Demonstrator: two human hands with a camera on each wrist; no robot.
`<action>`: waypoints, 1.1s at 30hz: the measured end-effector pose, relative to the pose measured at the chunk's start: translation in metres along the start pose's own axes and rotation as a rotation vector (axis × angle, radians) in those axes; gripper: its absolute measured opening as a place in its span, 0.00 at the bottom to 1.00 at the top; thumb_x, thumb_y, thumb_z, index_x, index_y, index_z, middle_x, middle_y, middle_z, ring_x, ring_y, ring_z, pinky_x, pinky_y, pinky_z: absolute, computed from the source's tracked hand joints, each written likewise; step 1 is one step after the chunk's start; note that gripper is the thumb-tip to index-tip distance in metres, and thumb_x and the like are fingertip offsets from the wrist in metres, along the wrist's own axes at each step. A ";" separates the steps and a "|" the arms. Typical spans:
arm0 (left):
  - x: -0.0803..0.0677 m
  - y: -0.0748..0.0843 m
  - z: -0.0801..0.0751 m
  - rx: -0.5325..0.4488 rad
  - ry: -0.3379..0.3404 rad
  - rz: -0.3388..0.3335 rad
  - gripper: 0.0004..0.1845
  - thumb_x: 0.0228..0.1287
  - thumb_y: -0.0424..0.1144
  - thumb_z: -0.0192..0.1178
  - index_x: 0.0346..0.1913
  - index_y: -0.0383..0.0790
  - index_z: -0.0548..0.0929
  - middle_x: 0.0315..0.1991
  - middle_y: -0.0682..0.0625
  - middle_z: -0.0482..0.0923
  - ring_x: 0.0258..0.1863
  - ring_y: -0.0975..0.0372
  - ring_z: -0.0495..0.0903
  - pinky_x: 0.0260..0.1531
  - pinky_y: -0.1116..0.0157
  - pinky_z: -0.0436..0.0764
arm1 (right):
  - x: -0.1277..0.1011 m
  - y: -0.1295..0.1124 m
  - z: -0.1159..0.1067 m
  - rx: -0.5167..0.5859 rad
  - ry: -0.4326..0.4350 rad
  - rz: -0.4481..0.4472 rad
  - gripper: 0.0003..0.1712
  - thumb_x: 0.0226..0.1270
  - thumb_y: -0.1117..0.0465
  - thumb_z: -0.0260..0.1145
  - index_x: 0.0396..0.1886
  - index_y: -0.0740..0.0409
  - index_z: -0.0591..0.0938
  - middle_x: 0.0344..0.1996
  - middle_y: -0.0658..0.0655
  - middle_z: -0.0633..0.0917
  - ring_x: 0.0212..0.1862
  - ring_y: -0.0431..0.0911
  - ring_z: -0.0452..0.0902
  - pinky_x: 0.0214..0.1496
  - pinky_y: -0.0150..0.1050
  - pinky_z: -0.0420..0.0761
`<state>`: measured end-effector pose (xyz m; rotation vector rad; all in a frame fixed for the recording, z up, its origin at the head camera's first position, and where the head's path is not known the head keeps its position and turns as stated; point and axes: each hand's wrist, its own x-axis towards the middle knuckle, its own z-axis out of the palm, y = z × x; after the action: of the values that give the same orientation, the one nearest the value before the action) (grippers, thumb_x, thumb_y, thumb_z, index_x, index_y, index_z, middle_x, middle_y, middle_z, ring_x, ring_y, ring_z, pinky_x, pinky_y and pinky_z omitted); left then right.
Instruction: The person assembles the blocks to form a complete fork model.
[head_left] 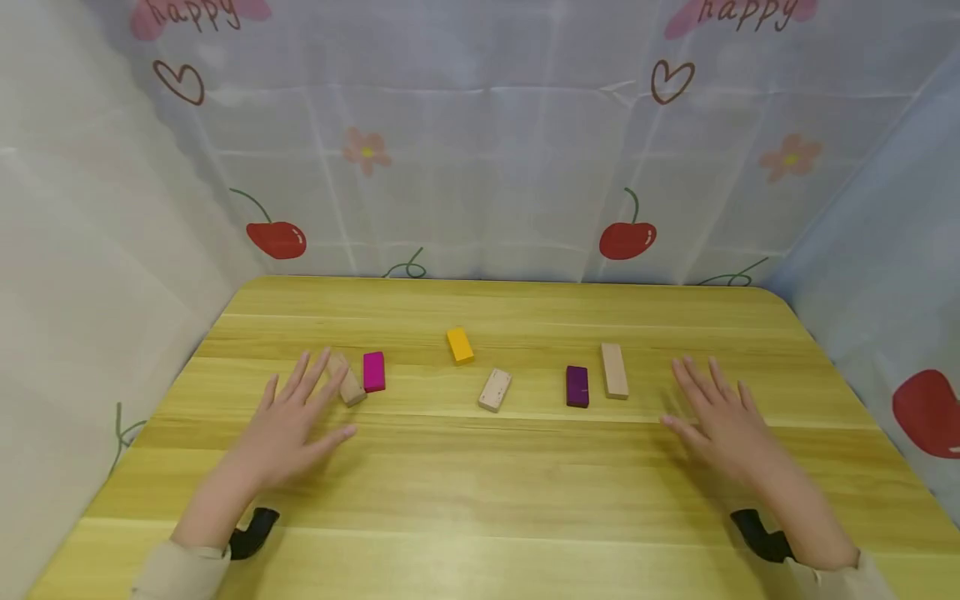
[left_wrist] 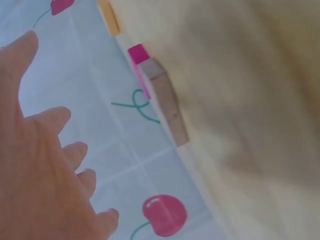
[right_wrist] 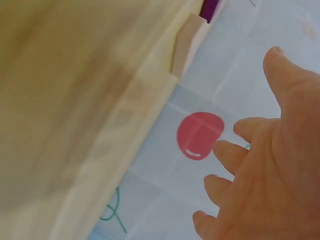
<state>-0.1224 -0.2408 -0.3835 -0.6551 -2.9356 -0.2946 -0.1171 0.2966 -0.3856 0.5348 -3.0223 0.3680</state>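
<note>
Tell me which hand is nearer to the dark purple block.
Right. The right hand lies open on the table, to the right of the dark purple block, with a pale wooden block between them. The left hand is far across the table, beside the magenta block.

Before you: table (head_left: 480,483), yellow-green wood grain; blocks in magenta (head_left: 373,372), orange-yellow (head_left: 460,345), dark purple (head_left: 577,387); three plain pale-wood blocks (head_left: 495,390) (head_left: 614,371) (head_left: 347,381); backdrop cloth (head_left: 480,167), pale blue check with red cherries, pink flowers, brown hearts.

The word "happy" stands twice on the backdrop cloth (head_left: 480,167), at its top left and top right
</note>
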 end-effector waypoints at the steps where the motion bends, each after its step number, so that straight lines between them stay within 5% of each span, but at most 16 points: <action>1: 0.003 0.000 -0.001 -0.004 0.004 0.007 0.42 0.57 0.62 0.49 0.70 0.53 0.44 0.70 0.50 0.33 0.68 0.49 0.35 0.60 0.42 0.34 | 0.002 0.000 -0.002 -0.004 0.005 -0.004 0.44 0.65 0.44 0.51 0.70 0.50 0.37 0.68 0.64 0.45 0.67 0.57 0.25 0.60 0.63 0.27; 7: 0.020 -0.005 -0.006 -0.080 0.030 0.031 0.43 0.54 0.60 0.56 0.69 0.52 0.51 0.70 0.48 0.41 0.68 0.50 0.40 0.60 0.41 0.41 | 0.017 -0.004 -0.013 -0.009 -0.008 0.013 0.46 0.64 0.42 0.50 0.70 0.55 0.39 0.68 0.65 0.46 0.67 0.60 0.27 0.60 0.64 0.29; 17: 0.043 -0.017 0.004 -0.235 -0.008 0.007 0.43 0.54 0.54 0.60 0.69 0.44 0.52 0.70 0.48 0.39 0.68 0.51 0.39 0.58 0.42 0.50 | 0.047 -0.011 -0.011 0.158 -0.099 0.030 0.47 0.63 0.43 0.53 0.70 0.56 0.39 0.67 0.67 0.45 0.67 0.61 0.26 0.60 0.64 0.29; 33: 0.047 -0.038 0.025 -0.453 -0.082 -0.073 0.45 0.55 0.52 0.60 0.70 0.44 0.47 0.69 0.40 0.41 0.67 0.46 0.38 0.58 0.41 0.48 | 0.076 -0.002 0.014 0.298 -0.156 0.010 0.46 0.62 0.47 0.57 0.70 0.57 0.43 0.68 0.63 0.44 0.67 0.63 0.34 0.60 0.65 0.38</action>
<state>-0.1825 -0.2499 -0.4069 -0.6186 -2.9921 -0.9806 -0.1878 0.2658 -0.3922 0.5913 -3.1366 0.8234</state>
